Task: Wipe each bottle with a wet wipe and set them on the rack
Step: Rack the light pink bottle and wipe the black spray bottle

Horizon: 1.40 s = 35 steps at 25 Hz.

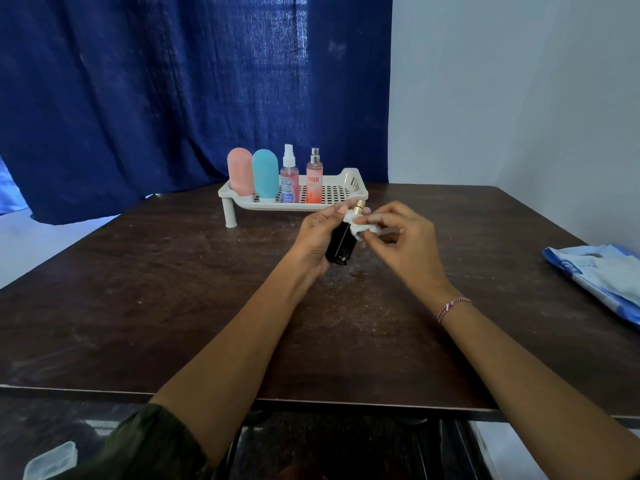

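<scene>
From the head camera: gripping a black bottle (341,245) with a gold top in the left hand (317,237), fingers curled round its body, tilting it up and away over the dark table (173,289). Pinching a crumpled wet wipe (360,228) against the bottle's neck with the right hand (405,244). Reaching both forearms forward, hands meeting just before the white rack (356,183) carrying four upright bottles (265,174). Leaving a blue wipe pack (595,275) lying at the table's right edge.

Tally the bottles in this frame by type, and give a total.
Squeeze bottles on the rack: 2 (pink bottle, teal bottle)
Spray bottles on the rack: 2 (white-capped spray, silver-capped spray)
Other: 1 (black bottle in the left hand)
Total: 5
</scene>
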Tool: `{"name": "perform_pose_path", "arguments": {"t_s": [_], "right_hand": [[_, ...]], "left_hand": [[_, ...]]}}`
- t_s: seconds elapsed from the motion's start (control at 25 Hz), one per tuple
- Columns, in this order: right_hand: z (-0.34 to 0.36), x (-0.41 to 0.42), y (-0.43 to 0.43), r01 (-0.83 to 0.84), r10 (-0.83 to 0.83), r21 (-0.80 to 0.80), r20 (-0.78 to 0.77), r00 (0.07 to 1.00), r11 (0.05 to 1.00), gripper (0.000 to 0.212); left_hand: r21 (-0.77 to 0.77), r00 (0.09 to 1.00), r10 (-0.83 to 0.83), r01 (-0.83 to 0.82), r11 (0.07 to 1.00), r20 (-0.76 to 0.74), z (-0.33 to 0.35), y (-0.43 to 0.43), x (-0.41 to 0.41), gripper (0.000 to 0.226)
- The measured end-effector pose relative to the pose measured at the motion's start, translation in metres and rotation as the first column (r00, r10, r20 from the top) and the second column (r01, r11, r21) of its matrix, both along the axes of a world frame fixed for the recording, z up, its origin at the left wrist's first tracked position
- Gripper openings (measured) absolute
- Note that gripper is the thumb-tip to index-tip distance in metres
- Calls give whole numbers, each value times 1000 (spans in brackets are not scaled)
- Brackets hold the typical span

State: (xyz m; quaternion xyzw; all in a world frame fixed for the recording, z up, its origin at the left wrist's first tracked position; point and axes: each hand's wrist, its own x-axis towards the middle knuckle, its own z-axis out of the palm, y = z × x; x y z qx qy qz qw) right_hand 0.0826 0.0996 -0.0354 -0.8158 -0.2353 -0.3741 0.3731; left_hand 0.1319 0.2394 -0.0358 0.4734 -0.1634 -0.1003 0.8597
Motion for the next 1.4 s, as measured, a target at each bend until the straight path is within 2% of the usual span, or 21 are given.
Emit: {"name": "perform_pose_path", "arguments": {"t_s": [0.12, 0.24, 0.4, 0.52, 0.64, 0.72, 0.84, 0.96, 1.08, 1.2, 1.32, 1.4], "right_hand": [[-3, -5, 6, -172, 162, -137, -78, 984, 976, 23], [-4, -6, 9, -218, 200, -221, -98, 975, 951, 23], [-2, -3, 4, -143, 140, -160, -26, 990, 977, 23], [0, 0, 1, -1, 1, -12, 27, 1000, 1000, 23], [-1, 1, 2, 92, -94, 30, 47, 995, 995, 24], [-3, 1, 3, 58, -59, 10, 44, 997, 998, 24], [-5, -1, 8, -89, 89, -62, -13, 996, 994, 24], [-7, -3, 14, -171, 168, -166, -28, 985, 971, 23], [-8, -2, 16, -162, 163, -210, -13, 986, 964, 25], [-7, -4, 17, -132, 137, -220, 7, 990, 967, 27], [-6, -5, 19, -88, 102, -238, 49, 994, 967, 27], [-6, -6, 19, -74, 90, -241, 56, 994, 968, 28]], "left_hand": [[-32, 999, 39, -39, 999, -10, 2, 7, 5, 23], [-59, 998, 56, -58, 997, -32, 3, 10, 6, 23], [-13, 1000, 18, -18, 1000, -21, 4, 7, 1, 24], [11, 999, -21, 22, 1000, -25, 5, 3, -3, 24], [28, 999, -14, 15, 1000, -30, 3, 2, -4, 24], [14, 999, -12, 13, 1000, -42, 4, 3, -4, 24], [-86, 994, -1, -8, 996, -106, 7, 6, -3, 24], [-126, 988, 86, -102, 987, -126, 6, 8, 2, 25], [-117, 974, 135, -158, 980, -181, 5, 7, -1, 24], [-99, 964, 102, -130, 987, -245, 6, 6, -7, 19], [-110, 968, 61, -90, 990, -245, 7, 4, -9, 40], [-83, 970, 72, -93, 992, -231, 7, 2, -8, 41]]}}
